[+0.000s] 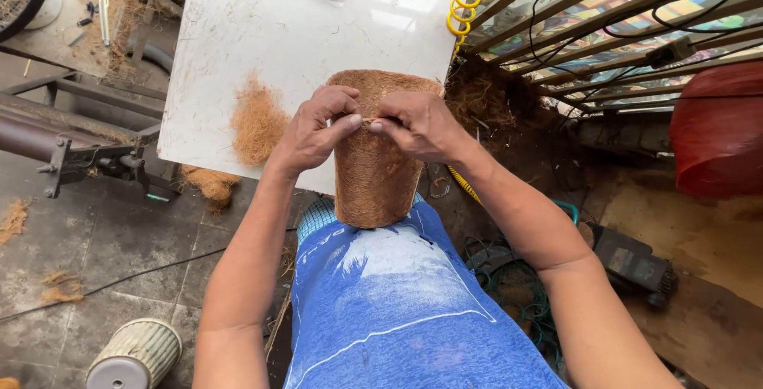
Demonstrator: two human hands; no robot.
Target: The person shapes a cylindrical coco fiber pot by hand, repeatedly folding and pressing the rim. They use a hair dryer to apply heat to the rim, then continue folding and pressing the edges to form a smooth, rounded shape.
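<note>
Held thing: a brown coir pot, shaped like a tapered cup, is seen at the centre of the frame, its base propped on the blue-clad lap and its open mouth turned toward the upper part of the frame.
Long axis: the pot's axis is run from the lap at bottom centre up toward the white board, tilted slightly away from the body.
Left hand: it is closed on the near rim of the pot, left of centre, with thumb and fingertips pinched on the fibre edge.
Right hand: it is likewise closed on the same rim, just right of centre; its fingertips are nearly touching those of the other hand.
Key relation: the pinched rim is placed between the two hands, equally near to both, with the pot body hanging below the grip toward the lap.
Surface: a white board is laid in the upper centre, strewn with stray fibres, and a loose coir tuft is lying on it, just left of the pot.
Room: a grey tiled floor is seen at lower left with a ribbed pale cylinder; a yellow coiled hose and a slatted wooden frame are seen at upper right, a red sack at the right edge.
</note>
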